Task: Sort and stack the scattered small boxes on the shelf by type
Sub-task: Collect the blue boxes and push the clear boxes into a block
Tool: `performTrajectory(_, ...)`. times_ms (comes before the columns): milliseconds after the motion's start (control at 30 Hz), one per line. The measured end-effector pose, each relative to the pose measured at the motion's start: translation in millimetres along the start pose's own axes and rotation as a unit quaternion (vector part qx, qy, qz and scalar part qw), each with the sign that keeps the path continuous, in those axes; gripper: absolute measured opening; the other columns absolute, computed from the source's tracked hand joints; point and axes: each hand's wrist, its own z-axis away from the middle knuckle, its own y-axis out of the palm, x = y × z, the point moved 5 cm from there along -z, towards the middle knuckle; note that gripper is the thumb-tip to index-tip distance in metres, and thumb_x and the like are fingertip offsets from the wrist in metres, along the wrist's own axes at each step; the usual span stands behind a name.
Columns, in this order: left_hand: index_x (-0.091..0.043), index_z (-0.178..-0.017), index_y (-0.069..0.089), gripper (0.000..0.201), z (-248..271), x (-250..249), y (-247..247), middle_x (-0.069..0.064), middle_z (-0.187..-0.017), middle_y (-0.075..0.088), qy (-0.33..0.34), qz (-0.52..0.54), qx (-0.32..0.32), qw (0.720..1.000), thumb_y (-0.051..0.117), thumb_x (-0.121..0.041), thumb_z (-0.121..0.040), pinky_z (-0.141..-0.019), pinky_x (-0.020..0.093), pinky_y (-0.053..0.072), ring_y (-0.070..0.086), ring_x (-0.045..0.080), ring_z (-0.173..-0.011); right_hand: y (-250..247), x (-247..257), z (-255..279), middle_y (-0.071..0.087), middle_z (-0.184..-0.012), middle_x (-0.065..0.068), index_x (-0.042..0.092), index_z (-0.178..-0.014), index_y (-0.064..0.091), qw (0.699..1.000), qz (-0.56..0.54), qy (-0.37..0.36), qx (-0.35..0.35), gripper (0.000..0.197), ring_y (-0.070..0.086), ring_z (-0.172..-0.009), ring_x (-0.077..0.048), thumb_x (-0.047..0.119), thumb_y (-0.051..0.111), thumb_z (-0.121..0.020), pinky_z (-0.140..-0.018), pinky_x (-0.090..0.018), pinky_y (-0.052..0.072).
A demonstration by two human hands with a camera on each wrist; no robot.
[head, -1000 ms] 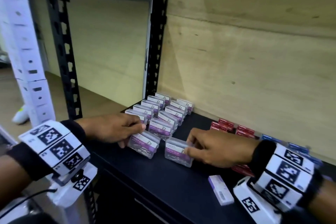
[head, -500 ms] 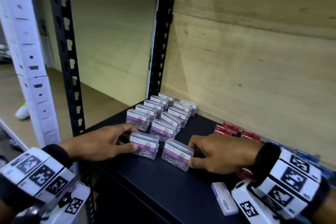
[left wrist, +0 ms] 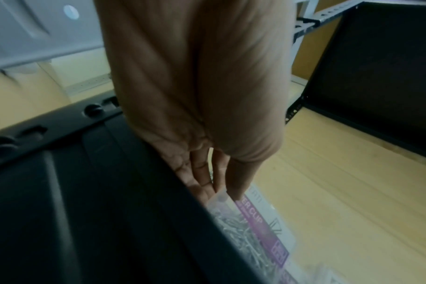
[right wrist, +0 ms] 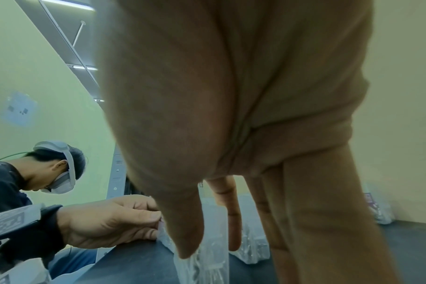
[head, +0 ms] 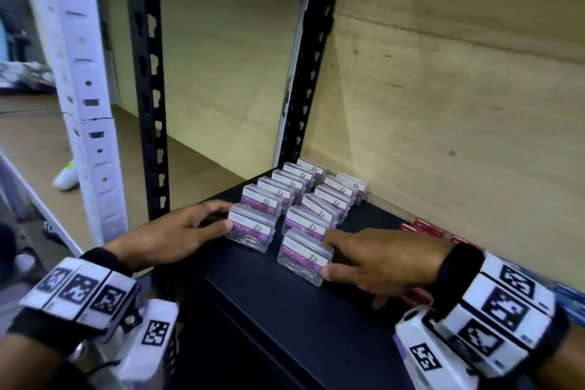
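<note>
Two rows of clear paper-clip boxes with purple labels stand at the back left of the black shelf. My left hand pinches the left front box between thumb and fingers, right behind the left row. My right hand pinches the right front box at the head of the right row. The left wrist view shows my fingers on the left box. In the right wrist view, thumb and finger straddle the right box.
Red boxes lie along the wooden back wall, with blue boxes further right. Black uprights frame the shelf's left end. The shelf's front edge runs close below my hands. Another person in a headset is at the left.
Both hands have slid their paper-clip boxes back across the shelf, up against the fronts of the two rows. The head camera has shifted.
</note>
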Motion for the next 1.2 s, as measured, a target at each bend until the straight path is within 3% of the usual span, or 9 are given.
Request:
performTrajectory(233,-0.029,-0.133,0.054,0.034,-2,2,-3,-0.018,-0.125,0.064,0.002,0.012,-0.045,0.999,0.049,-0.027,-0.1,-0.109,0.034,0.039,0.056,0.0,-0.12,-2,6,-6,0.055,-0.077,0.004,0.025,-0.131,0.037,1.0,0.013,0.006,0.007,0.041,0.061,-0.06,-0.01,0.053,0.04,-0.101,-0.079,-0.036,0.056)
performTrajectory(367,-0.03,-0.129,0.055,0.03,-5,2,-2,-0.026,-0.116,0.066,-0.003,0.002,-0.069,0.998,0.047,-0.02,-0.101,-0.1,0.016,0.043,0.058,-0.008,-0.11,-4,9,-10,0.05,-0.074,0.004,0.022,-0.133,0.035,1.0,0.024,0.006,0.006,0.042,0.051,-0.058,-0.006,0.05,0.039,-0.102,-0.081,-0.034,0.051)
performTrajectory(500,-0.031,-0.13,0.055,0.031,-8,9,-3,-0.02,-0.119,0.066,-0.011,-0.004,-0.09,0.996,0.047,-0.022,-0.102,-0.108,0.029,0.04,0.057,-0.005,-0.114,-4,10,-15,0.051,-0.072,0.004,0.021,-0.133,0.034,0.999,0.03,0.009,0.01,0.041,0.05,-0.055,-0.007,0.049,0.039,-0.103,-0.081,-0.035,0.05)
performTrajectory(733,-0.037,-0.128,0.053,0.028,-13,17,-3,-0.025,-0.118,0.064,-0.012,-0.052,-0.108,0.993,0.045,-0.031,-0.102,-0.105,0.03,0.042,0.055,-0.008,-0.112,-2,14,-19,0.051,-0.072,0.006,0.021,-0.137,0.029,0.999,0.046,0.018,0.001,0.047,0.048,-0.054,-0.006,0.052,0.035,-0.102,-0.063,-0.029,0.041)
performTrajectory(867,-0.035,-0.132,0.051,0.031,-13,17,-1,-0.023,-0.12,0.062,-0.004,-0.042,-0.122,0.992,0.045,-0.033,-0.102,-0.107,0.031,0.041,0.054,-0.007,-0.115,-1,14,-15,0.055,-0.075,0.006,0.023,-0.141,0.022,0.999,0.036,0.03,-0.005,0.063,0.051,-0.052,-0.003,0.064,0.038,-0.096,-0.056,-0.022,0.041)
performTrajectory(1000,-0.039,-0.143,0.036,0.063,-8,17,0,-0.027,-0.125,0.053,-0.026,-0.017,-0.142,0.989,0.046,-0.067,-0.087,-0.107,0.03,0.038,0.051,-0.001,-0.12,2,8,-7,0.061,-0.073,0.003,0.028,-0.126,0.027,0.999,0.004,0.038,-0.024,0.058,0.064,-0.056,-0.012,0.069,0.046,-0.09,-0.059,-0.026,0.048)
performTrajectory(1100,-0.037,-0.148,0.026,0.069,-6,9,4,-0.019,-0.128,0.048,-0.024,-0.038,-0.163,0.986,0.041,-0.065,-0.086,-0.099,0.025,0.035,0.048,0.005,-0.119,5,0,-1,0.065,-0.072,0.003,0.03,-0.122,0.025,0.998,-0.032,0.034,-0.033,0.055,0.072,-0.067,-0.018,0.067,0.05,-0.089,-0.069,-0.032,0.055)
performTrajectory(1200,-0.043,-0.15,0.016,0.074,2,1,6,-0.008,-0.138,0.031,-0.021,-0.06,-0.206,0.976,0.039,-0.068,-0.084,-0.105,0.034,0.037,0.05,0.015,-0.117,8,-8,5,0.068,-0.074,0.003,0.03,-0.124,0.023,0.997,-0.042,0.023,-0.054,0.056,0.068,-0.066,-0.015,0.065,0.051,-0.09,-0.074,-0.032,0.055)
